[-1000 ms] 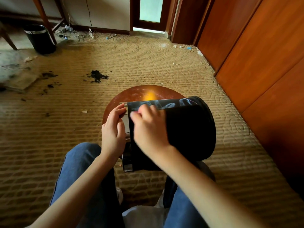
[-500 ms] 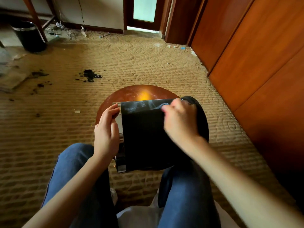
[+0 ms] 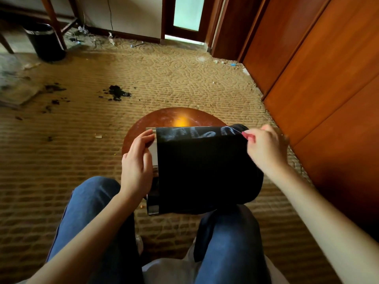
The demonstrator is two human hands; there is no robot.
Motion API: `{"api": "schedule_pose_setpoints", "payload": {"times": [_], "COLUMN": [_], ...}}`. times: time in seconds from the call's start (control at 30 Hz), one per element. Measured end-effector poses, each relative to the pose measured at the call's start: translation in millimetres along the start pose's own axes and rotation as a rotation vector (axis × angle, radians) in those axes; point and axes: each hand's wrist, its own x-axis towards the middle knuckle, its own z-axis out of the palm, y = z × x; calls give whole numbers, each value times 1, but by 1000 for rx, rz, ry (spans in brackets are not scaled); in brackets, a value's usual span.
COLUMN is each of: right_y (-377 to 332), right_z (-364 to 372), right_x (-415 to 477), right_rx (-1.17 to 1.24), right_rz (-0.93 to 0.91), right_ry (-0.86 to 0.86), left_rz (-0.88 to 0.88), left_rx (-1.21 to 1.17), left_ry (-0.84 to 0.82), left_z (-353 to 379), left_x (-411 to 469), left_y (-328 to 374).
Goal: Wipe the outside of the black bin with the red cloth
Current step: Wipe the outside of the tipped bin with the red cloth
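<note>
Head view: bin (image 3: 201,173) lies sideways on the lap, long axis left-right. Left hand (image 3: 136,165) grips the rim end, right hand (image 3: 264,147) pinches the cloth (image 3: 249,137) at the base end, so it's nearer

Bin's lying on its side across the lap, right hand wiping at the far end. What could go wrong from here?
1. The black bin is round and lies on its side; only the left hand steadies it at the rim, so it may roll off the knees.
2. Little of the red cloth shows in the right hand; it may slip out.
</note>
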Motion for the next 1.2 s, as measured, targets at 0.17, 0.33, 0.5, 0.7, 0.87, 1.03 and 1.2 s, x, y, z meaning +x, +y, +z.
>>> {"api": "schedule_pose_setpoints", "payload": {"times": [0.17,0.33,0.5,0.7,0.87,1.03,1.2], "right_y": [-116,-156,-20,-44,-168,-106,-5], "right_z": [16,19,2,10,22,23,12], "right_x": [-37,-59,-19,-19,-59,-38,-5], "right_rx": [122,264,22,26,271,217,19], "right_rz": [-225,-413,-187,-32,-331,-400,-49], "right_ry": [-31,31,18,18,99,77,62], "left_rz": [6,18,-15,-29,-11,10,-21], "left_rx": [-8,23,-25,-42,-20,-15,-68], "left_ry": [0,-5,-14,0,8,4,15], "left_z": [-1,-3,-2,1,-1,-1,1], "left_x": [0,1,-2,-4,1,0,2], "left_y": [-2,-2,-1,0,-4,-2,-3]}}
